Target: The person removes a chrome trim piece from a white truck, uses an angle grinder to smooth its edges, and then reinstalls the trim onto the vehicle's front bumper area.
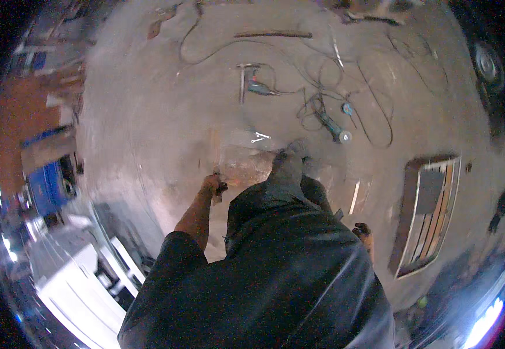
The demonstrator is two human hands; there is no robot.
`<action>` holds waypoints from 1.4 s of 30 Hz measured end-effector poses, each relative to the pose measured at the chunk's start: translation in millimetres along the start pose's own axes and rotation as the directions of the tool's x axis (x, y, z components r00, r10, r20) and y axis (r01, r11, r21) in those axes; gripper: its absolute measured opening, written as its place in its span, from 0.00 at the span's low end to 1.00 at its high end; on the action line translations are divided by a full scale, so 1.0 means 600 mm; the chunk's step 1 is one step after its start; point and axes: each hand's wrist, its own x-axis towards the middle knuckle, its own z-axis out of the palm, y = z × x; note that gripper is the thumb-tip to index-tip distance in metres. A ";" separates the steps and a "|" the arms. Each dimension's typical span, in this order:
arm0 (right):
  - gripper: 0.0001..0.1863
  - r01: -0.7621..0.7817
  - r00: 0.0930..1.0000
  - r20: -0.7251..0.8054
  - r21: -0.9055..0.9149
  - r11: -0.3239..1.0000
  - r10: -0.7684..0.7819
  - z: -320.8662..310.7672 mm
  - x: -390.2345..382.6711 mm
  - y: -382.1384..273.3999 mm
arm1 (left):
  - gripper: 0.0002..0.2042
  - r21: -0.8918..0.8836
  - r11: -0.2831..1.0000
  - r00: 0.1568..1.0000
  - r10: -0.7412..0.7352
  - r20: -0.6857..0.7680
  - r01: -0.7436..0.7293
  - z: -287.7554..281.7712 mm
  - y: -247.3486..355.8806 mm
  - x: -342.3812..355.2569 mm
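Note:
My left hand hangs in front of me to the left, its fingers curled round something small and dark that I cannot make out. Low on my right side, my right hand shows only in part, and its dark fingers are too blurred to read. On the concrete floor ahead lie two silver wrenches. Farther off, a hammer lies beside a corded drill. To the right of the wrenches rests an angle grinder with a pale disc, and near it a small blue round thing.
Dark cables loop over the floor. A flat metal bar lies at the far side. A slatted metal frame is at the right, with a pale strip nearer me. A white cabinet-like box stands at the lower left.

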 end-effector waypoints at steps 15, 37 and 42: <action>0.17 0.106 0.957 0.283 -0.135 0.985 -0.064 0.073 0.243 -0.274 | 0.10 -0.265 0.963 0.986 -0.088 -0.140 0.048 0.038 -0.313 -0.104; 0.14 0.804 0.445 0.823 -0.541 -0.247 -0.354 0.857 0.628 -0.899 | 0.10 -0.448 0.867 0.945 0.075 -0.319 -0.220 -0.760 0.210 0.227; 0.12 0.629 0.776 0.514 -0.664 0.403 -0.366 1.095 0.668 -1.171 | 0.14 -0.516 0.839 0.871 -0.117 -0.478 -0.171 -0.763 0.376 0.241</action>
